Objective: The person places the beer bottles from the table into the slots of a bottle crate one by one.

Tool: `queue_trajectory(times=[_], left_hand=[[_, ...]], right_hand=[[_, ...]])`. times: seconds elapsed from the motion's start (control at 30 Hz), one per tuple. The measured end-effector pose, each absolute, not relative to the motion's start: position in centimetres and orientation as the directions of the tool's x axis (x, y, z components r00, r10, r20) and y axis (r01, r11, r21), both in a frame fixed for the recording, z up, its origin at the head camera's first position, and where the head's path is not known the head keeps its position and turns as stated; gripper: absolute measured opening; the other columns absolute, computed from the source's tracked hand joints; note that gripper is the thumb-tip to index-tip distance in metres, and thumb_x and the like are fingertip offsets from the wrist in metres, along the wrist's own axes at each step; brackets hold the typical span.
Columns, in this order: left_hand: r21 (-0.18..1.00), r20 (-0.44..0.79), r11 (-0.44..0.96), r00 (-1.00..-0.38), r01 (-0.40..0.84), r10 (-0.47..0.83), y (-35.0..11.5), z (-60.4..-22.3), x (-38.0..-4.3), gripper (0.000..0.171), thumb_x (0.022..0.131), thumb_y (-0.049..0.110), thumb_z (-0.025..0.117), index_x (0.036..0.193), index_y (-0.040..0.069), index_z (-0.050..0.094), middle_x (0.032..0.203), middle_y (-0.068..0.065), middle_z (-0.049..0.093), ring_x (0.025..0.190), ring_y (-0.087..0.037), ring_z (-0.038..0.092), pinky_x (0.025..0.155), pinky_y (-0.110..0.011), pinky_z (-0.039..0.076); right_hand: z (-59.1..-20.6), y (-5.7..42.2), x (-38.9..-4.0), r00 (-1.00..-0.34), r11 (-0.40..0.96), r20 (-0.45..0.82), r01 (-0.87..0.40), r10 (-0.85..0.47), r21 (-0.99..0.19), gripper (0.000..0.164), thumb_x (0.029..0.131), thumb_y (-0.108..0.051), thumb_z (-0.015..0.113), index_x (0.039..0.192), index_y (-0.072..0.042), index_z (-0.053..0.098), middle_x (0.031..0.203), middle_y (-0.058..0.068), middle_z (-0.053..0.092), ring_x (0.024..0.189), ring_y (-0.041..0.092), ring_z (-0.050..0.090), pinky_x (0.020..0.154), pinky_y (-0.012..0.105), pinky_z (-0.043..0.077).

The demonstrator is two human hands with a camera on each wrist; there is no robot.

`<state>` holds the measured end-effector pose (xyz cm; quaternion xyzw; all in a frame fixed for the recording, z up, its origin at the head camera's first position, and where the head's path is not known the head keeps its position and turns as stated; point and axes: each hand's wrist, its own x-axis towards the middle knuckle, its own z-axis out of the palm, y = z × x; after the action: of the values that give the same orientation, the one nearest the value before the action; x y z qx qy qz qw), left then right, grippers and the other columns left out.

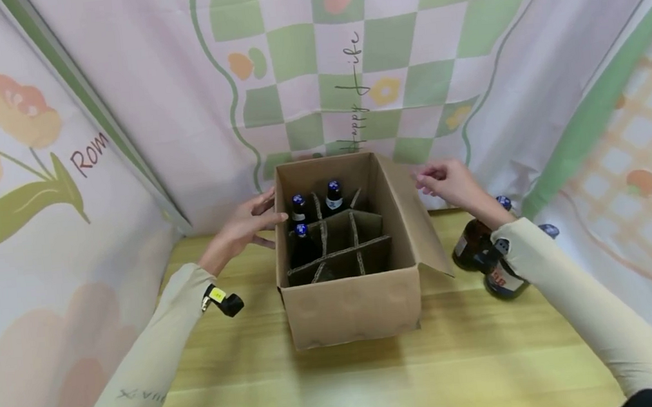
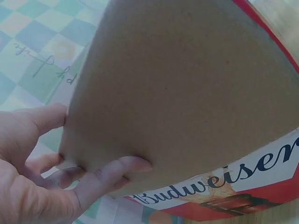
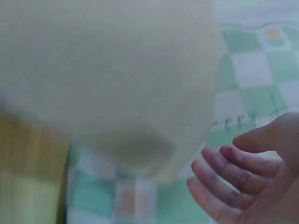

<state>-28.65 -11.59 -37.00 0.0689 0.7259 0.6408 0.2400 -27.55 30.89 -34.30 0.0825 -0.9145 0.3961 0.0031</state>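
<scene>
A brown cardboard box (image 1: 352,308) stands on the table, its inside split into compartments by cardboard dividers (image 1: 339,260). Three dark bottles with blue caps stand in it: two along the left side, one a front bottle (image 1: 303,244) and one a back bottle (image 1: 299,209), plus a bottle (image 1: 334,196) in the back middle. My left hand (image 1: 249,222) grips the left flap (image 2: 177,84), thumb on its face and fingers at its edge. At the back right, my right hand (image 1: 449,183) hovers just off the right flap (image 1: 417,221), fingers loosely bent and holding nothing.
Several brown bottles (image 1: 504,281) stand on the wooden table (image 1: 236,373) right of the box, partly hidden by my right sleeve (image 1: 566,292). A patterned curtain (image 1: 301,57) hangs close behind the box. The right flap leans outward toward the bottles.
</scene>
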Motion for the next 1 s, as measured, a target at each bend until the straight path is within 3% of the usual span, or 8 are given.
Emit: queue_trajectory(times=[0.1,0.2,0.33,0.47,0.6,0.73,0.9,1.0], left_hand=[[0.965,-0.256,0.167,-0.867,-0.203,0.427,-11.6,-37.0,-28.6,0.088,0.1,0.003,0.065,0.169,0.025,0.014,0.175,-0.018,0.01,0.139,-0.047,0.049,0.08,-0.044,0.067],[0.963,-0.261,0.172,-0.864,-0.206,0.431,-11.9,-37.1,-28.7,0.087,0.099,-0.001,0.061,0.169,0.026,0.015,0.175,-0.017,0.01,0.132,-0.043,0.054,0.079,-0.041,0.067],[0.959,-0.273,0.189,-0.86,-0.21,0.431,-12.3,-37.0,-28.7,0.085,0.099,-0.001,0.058,0.168,0.026,0.016,0.175,-0.018,0.013,0.118,-0.03,0.058,0.075,-0.035,0.066],[0.961,-0.268,0.183,-0.851,-0.206,0.451,-12.4,-36.9,-28.9,0.084,0.1,0.0,0.058,0.168,0.025,0.016,0.173,-0.018,0.02,0.109,-0.022,0.059,0.074,-0.033,0.066],[0.959,-0.277,0.193,-0.841,-0.209,0.465,-12.6,-36.9,-29.2,0.084,0.1,0.0,0.059,0.168,0.026,0.017,0.173,-0.017,0.021,0.107,-0.02,0.06,0.075,-0.034,0.066],[0.957,-0.276,0.215,-0.832,-0.193,0.481,-12.8,-37.0,-29.8,0.083,0.102,0.001,0.059,0.168,0.026,0.016,0.174,-0.018,0.017,0.111,-0.022,0.059,0.073,-0.03,0.064],[0.954,-0.283,0.234,-0.829,-0.189,0.482,-12.9,-37.2,-30.0,0.084,0.104,0.005,0.059,0.169,0.03,0.013,0.175,-0.015,0.012,0.134,-0.037,0.05,0.073,-0.029,0.062],[0.951,-0.288,0.244,-0.83,-0.19,0.477,-12.9,-37.3,-29.7,0.085,0.105,0.011,0.06,0.169,0.031,0.009,0.176,-0.017,0.008,0.145,-0.043,0.041,0.076,-0.03,0.061]], right_hand=[[-35.2,32.5,-26.6,-0.994,0.756,0.057,-0.111,-0.098,-0.645,0.033,0.108,-0.017,0.057,0.121,0.012,0.066,0.116,0.031,0.07,0.095,0.027,0.069,0.082,0.038,0.061],[-35.9,33.7,-25.7,-0.998,0.791,0.029,-0.059,-0.052,-0.608,0.035,0.108,-0.02,0.056,0.124,0.01,0.065,0.127,0.033,0.065,0.113,0.045,0.062,0.095,0.058,0.055],[-36.7,35.1,-24.8,-1.0,0.818,0.022,-0.01,0.003,-0.575,0.04,0.106,-0.021,0.056,0.129,0.011,0.062,0.134,0.035,0.059,0.115,0.049,0.058,0.097,0.065,0.051],[-37.7,36.8,-23.9,-0.995,0.875,0.078,0.019,0.064,-0.483,0.044,0.102,-0.018,0.059,0.129,0.017,0.057,0.132,0.044,0.053,0.116,0.058,0.05,0.1,0.072,0.043],[-38.8,38.2,-23.3,-0.992,0.883,0.048,0.083,0.118,-0.462,0.048,0.097,-0.008,0.055,0.133,0.023,0.049,0.132,0.049,0.043,0.124,0.062,0.04,0.106,0.076,0.036],[-40.2,39.5,-23.0,-0.988,0.854,-0.017,0.14,0.152,-0.502,0.056,0.091,0.004,0.046,0.143,0.022,0.038,0.137,0.049,0.04,0.123,0.061,0.042,0.103,0.073,0.043],[-41.4,40.3,-22.9,-0.982,0.837,0.025,0.148,0.189,-0.527,0.054,0.1,-0.002,0.045,0.148,0.019,0.031,0.127,0.051,0.049,0.105,0.06,0.056,0.084,0.067,0.053],[-42.1,40.3,-23.0,-0.97,0.822,0.095,0.134,0.222,-0.553,0.052,0.104,-0.008,0.05,0.145,0.019,0.034,0.123,0.049,0.052,0.104,0.06,0.056,0.082,0.067,0.052]])
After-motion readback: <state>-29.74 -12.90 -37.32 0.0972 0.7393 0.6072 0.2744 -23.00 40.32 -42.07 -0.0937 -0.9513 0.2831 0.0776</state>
